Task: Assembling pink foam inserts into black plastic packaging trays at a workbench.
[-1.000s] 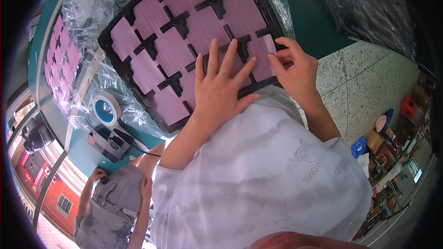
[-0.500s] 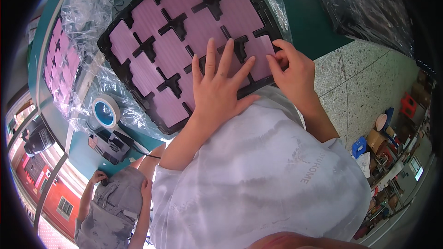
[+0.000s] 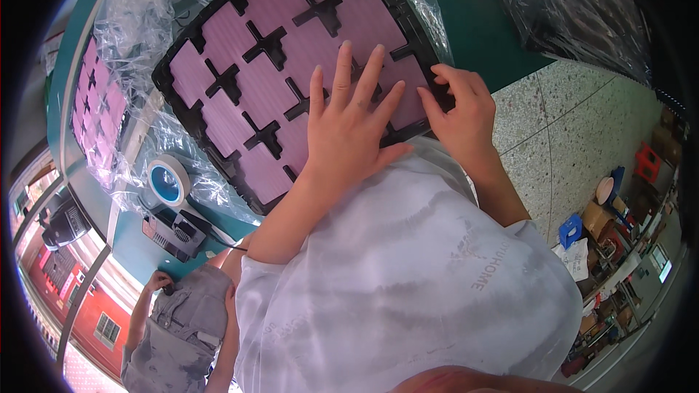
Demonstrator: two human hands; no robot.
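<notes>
Sheeting (image 3: 409, 78) is now apparently laid flat along black tray's (image 3: 410, 23) right edge, left hand (image 3: 346, 129) splayed over it, right hand (image 3: 466, 110) held with fingertips apart.

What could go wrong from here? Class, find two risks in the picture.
The left hand is spread over the pink panel, so heavy pressing could perhaps dent it. Clear film shows beside the black frame; if it runs underneath, the frame might slide.
</notes>
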